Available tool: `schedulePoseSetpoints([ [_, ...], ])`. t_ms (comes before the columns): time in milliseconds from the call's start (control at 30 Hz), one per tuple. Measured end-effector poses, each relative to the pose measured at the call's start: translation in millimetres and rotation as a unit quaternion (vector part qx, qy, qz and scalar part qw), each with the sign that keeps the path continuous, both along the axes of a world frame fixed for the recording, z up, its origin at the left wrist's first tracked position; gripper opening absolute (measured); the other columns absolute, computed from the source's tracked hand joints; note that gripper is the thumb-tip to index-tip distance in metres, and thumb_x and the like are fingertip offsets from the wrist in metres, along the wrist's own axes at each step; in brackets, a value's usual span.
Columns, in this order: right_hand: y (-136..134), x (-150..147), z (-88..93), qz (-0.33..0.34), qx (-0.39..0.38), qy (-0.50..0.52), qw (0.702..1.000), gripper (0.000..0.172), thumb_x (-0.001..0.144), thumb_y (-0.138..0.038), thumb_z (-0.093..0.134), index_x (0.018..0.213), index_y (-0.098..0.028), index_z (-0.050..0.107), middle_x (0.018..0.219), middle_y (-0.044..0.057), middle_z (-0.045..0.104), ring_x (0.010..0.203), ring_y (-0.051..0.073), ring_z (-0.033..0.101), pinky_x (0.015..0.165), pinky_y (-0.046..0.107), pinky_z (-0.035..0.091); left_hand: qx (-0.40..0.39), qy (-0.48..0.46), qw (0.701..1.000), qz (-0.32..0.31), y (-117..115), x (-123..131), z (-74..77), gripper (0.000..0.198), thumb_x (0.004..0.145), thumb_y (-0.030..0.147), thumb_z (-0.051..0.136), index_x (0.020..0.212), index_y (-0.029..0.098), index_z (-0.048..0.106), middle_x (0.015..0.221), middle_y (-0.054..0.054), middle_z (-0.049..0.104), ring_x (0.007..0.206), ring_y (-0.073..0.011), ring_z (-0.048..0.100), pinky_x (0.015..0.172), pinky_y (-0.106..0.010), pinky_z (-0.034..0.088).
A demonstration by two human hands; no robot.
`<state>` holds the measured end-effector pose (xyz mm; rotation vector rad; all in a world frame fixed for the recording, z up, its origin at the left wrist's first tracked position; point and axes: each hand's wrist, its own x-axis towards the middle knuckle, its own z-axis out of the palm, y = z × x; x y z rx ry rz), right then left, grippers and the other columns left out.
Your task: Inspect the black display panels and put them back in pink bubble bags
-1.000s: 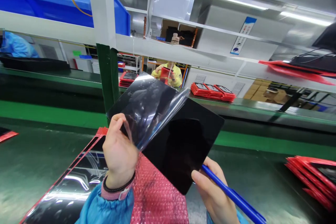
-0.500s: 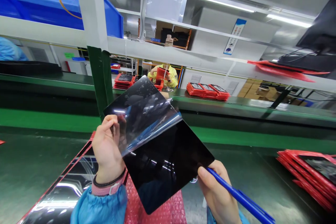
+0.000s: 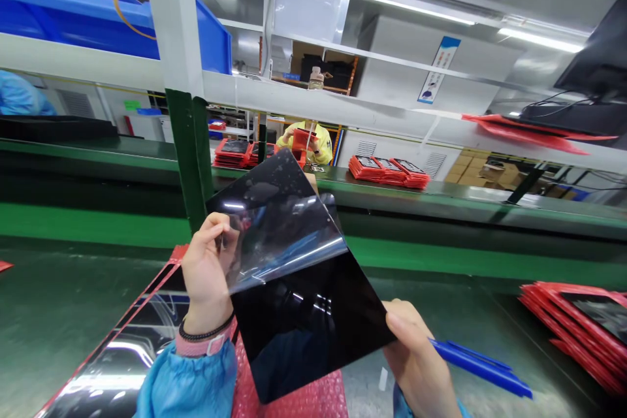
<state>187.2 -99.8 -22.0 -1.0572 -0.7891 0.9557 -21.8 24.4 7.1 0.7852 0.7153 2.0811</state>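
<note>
A glossy black screen panel [image 3: 313, 320] is held up tilted in front of me. Clear protective film [image 3: 289, 245] is folded back over its upper part, with bubbles showing at the far corner. My left hand [image 3: 208, 268] pinches the film's edge at the panel's left side. At the lower right corner, my right hand [image 3: 416, 353] grips the panel between thumb and fingers. A blue pen [image 3: 482, 366] sticks out to the right from behind that hand; its hold is partly hidden. Below the panel lies red bubble wrap [image 3: 298, 398].
Panels in red bubble wrap [image 3: 578, 326] are stacked at the right. A shiny sheet with a red edge [image 3: 122, 353] lies at the left. A green post [image 3: 186, 150] stands behind the panel. A person in yellow [image 3: 318, 140] works across the bench.
The panel has turned slightly clockwise, and its film has shifted with my left hand a little to the right. The blue pen has swung to a flatter angle beside my right hand.
</note>
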Motion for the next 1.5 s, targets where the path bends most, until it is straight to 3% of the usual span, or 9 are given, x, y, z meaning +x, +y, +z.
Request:
schedulePoseSetpoints([
  [367,8,-3,-0.2,-0.08,0.005,-0.155,0.985,0.042,0.067,-0.06,0.075,0.096,-0.03,0.075,0.109,0.002,0.072,0.11,0.028,0.06,0.091,0.035,0.048,0.106,0.124,0.975,-0.152,-22,7,-8.5,0.028,0.074,0.037,0.055,0.059,0.017,0.067,0.072,-0.005,0.067,0.072,-0.0182,0.059,0.064,-0.025,0.043],
  [600,16,-4,15.7,0.133,0.093,-0.281,0.946,0.024,0.078,-0.044,0.07,0.093,-0.025,0.068,0.073,-0.001,0.067,0.072,0.02,0.065,0.061,0.026,0.051,0.122,0.151,0.97,-0.148,-17,9,-11.5,0.031,0.08,0.034,0.052,0.058,0.019,0.069,0.069,-0.004,0.07,0.073,-0.0198,0.061,0.071,-0.029,0.043],
  [767,18,-6,10.5,0.137,0.088,-0.257,0.952,0.04,0.075,-0.039,0.073,0.111,-0.027,0.061,0.083,-0.001,0.073,0.078,0.023,0.071,0.069,0.028,0.056,0.111,0.154,0.973,-0.135,-16,8,-12.1,0.029,0.077,0.032,0.054,0.056,0.019,0.068,0.069,-0.004,0.071,0.066,-0.0177,0.058,0.066,-0.028,0.043],
  [867,17,-4,1.6,0.089,0.116,-0.292,0.945,0.06,0.075,-0.034,0.075,0.129,-0.028,0.051,0.114,0.003,0.072,0.106,0.027,0.068,0.085,0.031,0.057,0.109,0.158,0.974,-0.123,-16,10,-11.2,0.028,0.076,0.031,0.056,0.054,0.019,0.069,0.069,-0.005,0.071,0.066,-0.0185,0.06,0.065,-0.028,0.044],
  [1000,18,-5,-7.7,-0.033,0.211,-0.408,0.888,0.09,0.08,-0.024,0.072,0.151,-0.032,0.017,0.157,0.009,0.031,0.134,0.031,0.045,0.1,0.04,0.052,0.124,0.175,0.972,-0.094,-15,11,-10.8,0.029,0.073,0.031,0.056,0.05,0.019,0.069,0.059,-0.005,0.069,0.06,-0.0197,0.061,0.058,-0.029,0.045],
  [1100,22,-7,-13.4,-0.107,0.329,-0.496,0.796,0.103,0.079,-0.011,0.069,0.154,-0.03,0.001,0.162,0.008,0.013,0.143,0.033,0.028,0.105,0.05,0.045,0.16,0.195,0.966,-0.064,-14,11,-10.7,0.027,0.07,0.029,0.058,0.047,0.02,0.069,0.046,-0.003,0.063,0.047,-0.0169,0.056,0.049,-0.028,0.042],
  [1200,28,-7,-20.0,-0.129,0.399,-0.535,0.733,0.092,0.079,-0.009,0.065,0.153,-0.028,0.014,0.159,0.007,0.027,0.145,0.036,0.022,0.108,0.06,0.037,0.191,0.219,0.956,-0.047,-16,9,-11.0,0.027,0.068,0.028,0.059,0.044,0.021,0.07,0.04,-0.003,0.061,0.037,-0.0149,0.051,0.04,-0.027,0.037],
  [1333,28,-7,-24.9,-0.12,0.414,-0.473,0.768,0.074,0.081,-0.029,0.068,0.146,-0.036,0.032,0.14,0.006,0.056,0.141,0.035,0.033,0.103,0.063,0.041,0.212,0.246,0.945,-0.037,-19,6,-17.8,0.027,0.069,0.029,0.059,0.046,0.024,0.072,0.039,-0.002,0.063,0.033,-0.0147,0.052,0.038,-0.027,0.037],
  [1500,12,-10,-22.7,-0.225,0.387,-0.419,0.79,0.055,0.076,-0.004,0.063,0.114,-0.043,0.056,0.101,-0.005,0.075,0.12,0.028,0.059,0.102,0.061,0.043,0.248,0.287,0.924,-0.055,-21,2,-26.4,0.027,0.074,0.035,0.062,0.054,0.026,0.077,0.045,-0.003,0.067,0.039,-0.0185,0.06,0.041,-0.027,0.045],
])
